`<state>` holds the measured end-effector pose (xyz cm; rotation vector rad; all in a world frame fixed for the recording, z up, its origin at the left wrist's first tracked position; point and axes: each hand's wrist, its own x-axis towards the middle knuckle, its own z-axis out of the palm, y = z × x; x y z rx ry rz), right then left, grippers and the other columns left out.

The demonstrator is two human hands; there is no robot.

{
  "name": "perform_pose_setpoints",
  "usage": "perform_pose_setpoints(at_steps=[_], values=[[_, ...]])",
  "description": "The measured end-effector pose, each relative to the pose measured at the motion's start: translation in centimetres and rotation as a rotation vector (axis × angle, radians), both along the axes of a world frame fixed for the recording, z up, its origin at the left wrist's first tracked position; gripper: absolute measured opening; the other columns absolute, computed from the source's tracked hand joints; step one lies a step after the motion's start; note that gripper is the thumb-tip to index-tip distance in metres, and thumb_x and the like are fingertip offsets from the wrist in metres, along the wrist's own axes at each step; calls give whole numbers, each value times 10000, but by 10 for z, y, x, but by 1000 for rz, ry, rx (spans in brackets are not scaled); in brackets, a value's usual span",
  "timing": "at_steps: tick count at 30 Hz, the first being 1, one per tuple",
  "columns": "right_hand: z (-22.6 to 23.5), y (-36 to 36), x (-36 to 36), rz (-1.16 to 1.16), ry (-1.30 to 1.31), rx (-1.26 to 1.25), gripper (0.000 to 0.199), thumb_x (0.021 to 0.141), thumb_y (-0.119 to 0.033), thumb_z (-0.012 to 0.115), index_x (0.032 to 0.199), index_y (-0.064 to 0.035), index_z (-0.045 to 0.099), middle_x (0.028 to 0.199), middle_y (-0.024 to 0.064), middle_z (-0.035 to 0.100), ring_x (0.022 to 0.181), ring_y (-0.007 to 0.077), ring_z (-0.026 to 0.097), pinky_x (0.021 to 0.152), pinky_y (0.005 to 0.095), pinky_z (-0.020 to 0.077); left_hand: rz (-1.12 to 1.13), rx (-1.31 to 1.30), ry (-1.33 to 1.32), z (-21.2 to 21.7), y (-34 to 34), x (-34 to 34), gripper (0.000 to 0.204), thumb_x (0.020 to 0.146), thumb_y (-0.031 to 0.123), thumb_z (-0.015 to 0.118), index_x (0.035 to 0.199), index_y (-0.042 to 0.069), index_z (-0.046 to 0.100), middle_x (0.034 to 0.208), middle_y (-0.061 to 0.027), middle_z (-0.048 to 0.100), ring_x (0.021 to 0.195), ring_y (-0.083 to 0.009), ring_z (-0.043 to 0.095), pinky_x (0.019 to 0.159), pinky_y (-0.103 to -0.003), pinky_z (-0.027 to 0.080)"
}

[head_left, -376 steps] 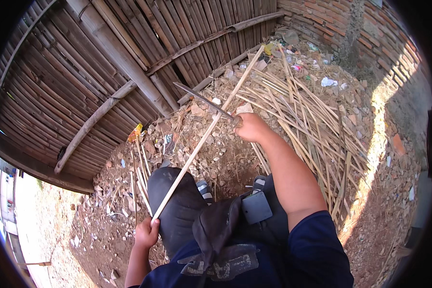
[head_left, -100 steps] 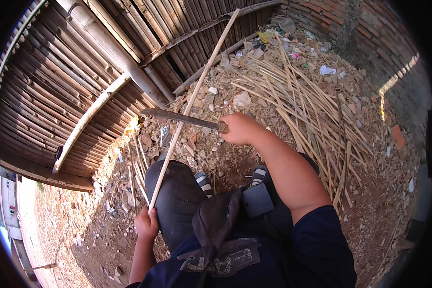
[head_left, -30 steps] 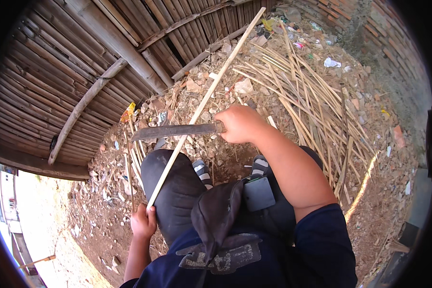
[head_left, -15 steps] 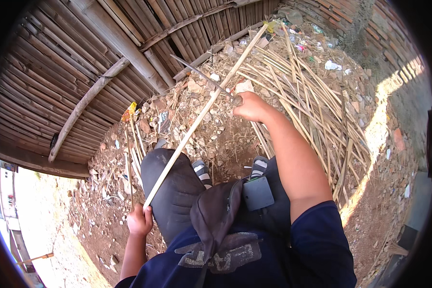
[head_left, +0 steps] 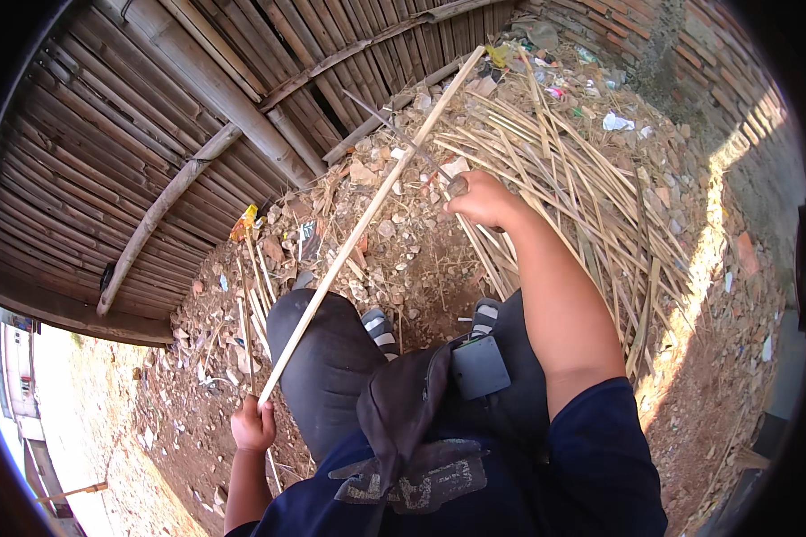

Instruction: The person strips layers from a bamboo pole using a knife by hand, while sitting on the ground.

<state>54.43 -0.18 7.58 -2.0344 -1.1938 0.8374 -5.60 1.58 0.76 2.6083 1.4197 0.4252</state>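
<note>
My left hand [head_left: 253,425], low beside my left knee, is closed round the near end of a long pale bamboo strip [head_left: 345,252]. The strip slants up and away across my left thigh to the rubble at the far side. My right hand [head_left: 482,199] reaches forward, fingers wrapped round the short handle of a knife [head_left: 381,119]. Its long, thin, dark blade points to the far left and crosses the strip in its far part. Whether the blade touches the strip or only passes over it, I cannot tell.
Many cut bamboo strips [head_left: 591,192] lie heaped at the right. A few more [head_left: 258,268] stand beside my left knee. A bamboo slat wall [head_left: 107,179] fills the far left; a brick wall [head_left: 716,72] rises at the far right. Stones and litter cover the ground.
My right hand and the knife have shifted a little to the right along with the blade. My left hand has dropped slightly nearer to me, drawing the strip with it.
</note>
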Motion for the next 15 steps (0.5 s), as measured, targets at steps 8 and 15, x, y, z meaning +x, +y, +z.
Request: perform_pose_setpoints(at_steps=[8, 15], values=[[35, -15, -43, 408, -376, -88, 423, 795, -293, 776, 1147, -70, 708, 997, 222, 706, 986, 392, 676, 879, 471, 531, 23, -60, 46, -2, -16, -4, 302, 956, 292, 608, 791, 65, 497, 552, -178, 553, 528, -444, 600, 487, -523, 461], [44, -25, -23, 64, -345, 81, 508, 802, -295, 785, 1238, -58, 679, 1119, 226, 702, 1073, 379, 667, 943, 440, 523, 37, -138, -86, 12, -31, 4, 282, 954, 304, 609, 856, 52, 528, 621, -165, 592, 558, -439, 609, 513, -525, 468]])
